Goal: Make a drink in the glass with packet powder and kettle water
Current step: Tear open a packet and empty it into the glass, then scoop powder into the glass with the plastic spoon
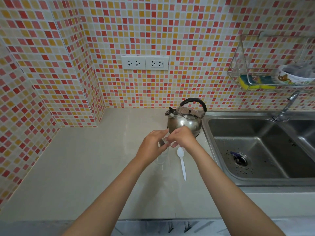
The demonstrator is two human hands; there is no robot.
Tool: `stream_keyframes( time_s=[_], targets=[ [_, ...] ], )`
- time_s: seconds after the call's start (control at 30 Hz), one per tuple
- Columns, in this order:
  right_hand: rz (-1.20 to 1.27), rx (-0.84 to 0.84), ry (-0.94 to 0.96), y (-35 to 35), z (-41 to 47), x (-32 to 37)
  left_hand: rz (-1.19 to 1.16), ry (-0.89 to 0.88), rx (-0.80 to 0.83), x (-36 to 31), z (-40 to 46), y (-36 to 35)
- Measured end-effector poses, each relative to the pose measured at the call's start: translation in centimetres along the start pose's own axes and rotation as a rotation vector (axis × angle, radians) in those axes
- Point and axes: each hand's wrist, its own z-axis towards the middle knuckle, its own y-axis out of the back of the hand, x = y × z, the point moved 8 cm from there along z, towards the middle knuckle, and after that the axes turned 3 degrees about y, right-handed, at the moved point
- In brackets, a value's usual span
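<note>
On the tabletop (95, 167) nearest me stands the glass (162, 158), with the white spoon (182, 160) just beside it on the right. Directly above the glass, my left hand (153, 143) and right hand (183, 136) each pinch a small clear packet (165, 139) between curled fingers (167, 137). A sudden tear or off-centre tilt could spill powder past the rim; the kettle (185, 120) stands just behind.

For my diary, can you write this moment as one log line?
step: opening packet over glass | left hand, right hand: pinching packet | spoon: lying unused
</note>
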Motion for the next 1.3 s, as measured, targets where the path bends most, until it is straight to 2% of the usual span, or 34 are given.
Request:
stream_keyframes(
  time_s=[0.13, 0.27, 0.6, 0.83, 0.93, 1.03, 1.1, 1.2, 1.3],
  targets=[
    [-0.172, -0.067, 0.016, 0.1, 0.2, 0.5, 0.013, -0.009, -0.026, -0.3, -0.2, 0.1],
    [-0.217, -0.114, 0.039, 0.6, 0.1, 1.1, 0.015, 0.010, -0.109, -0.1, -0.3, 0.8],
    [0.029, -0.088, -0.015, 0.3, 0.9, 0.3, -0.086, -0.003, -0.152, 0.2, -0.5, 0.4],
    [0.076, -0.079, -0.033, 0.6, 1.0, -0.3, -0.212, 0.078, -0.151, 0.9, 0.0, 0.3],
    [0.197, -0.042, 0.027, 1.2, 1.0, -0.4, -0.253, 0.139, -0.160, 2.0, 0.2, 0.6],
    [0.260, -0.161, -0.013, 2.5, 2.1, -4.0, -0.296, 0.181, -0.167, 2.8, 0.3, 1.1],
    [0.095, -0.224, -0.127, 2.2, 2.9, -7.8, -0.322, 0.198, -0.167, 3.1, 0.4, 1.4],
    [-0.243, -0.173, -0.233, -0.1, 3.1, -12.0, -0.334, 0.211, -0.146, 3.5, 0.3, 1.5],
    [-0.346, -0.127, -0.268, -2.0, 3.0, -14.3, -0.316, 0.228, -0.121, 4.0, 0.1, 1.4]
  ],
)
